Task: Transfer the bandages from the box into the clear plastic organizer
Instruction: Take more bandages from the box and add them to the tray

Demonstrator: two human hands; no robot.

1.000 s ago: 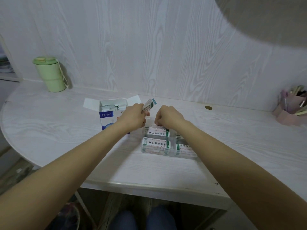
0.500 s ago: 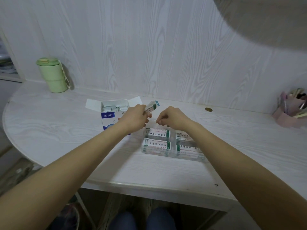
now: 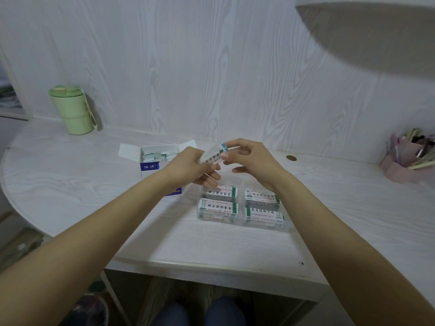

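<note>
A stack of wrapped bandages [image 3: 214,154], white with a blue-green end, is held above the table. My left hand [image 3: 188,168] grips its lower end. My right hand [image 3: 249,161] pinches its upper end between thumb and forefinger. Behind my left hand stands the open blue and white box [image 3: 154,161] with several bandages still inside. Below my hands lies the clear plastic organizer [image 3: 240,222]; stacks of bandages with green ends fill its compartments.
A green lidded cup [image 3: 70,109] stands at the back left against the wall. A pink holder with pens [image 3: 409,158] sits at the far right. A small brass-coloured disc [image 3: 291,158] is set in the tabletop. The table's front edge is near my knees.
My right hand rose from the organizer's far compartments and took hold of the upper end of the bandage stack. My left hand kept its grip and lifted slightly.
</note>
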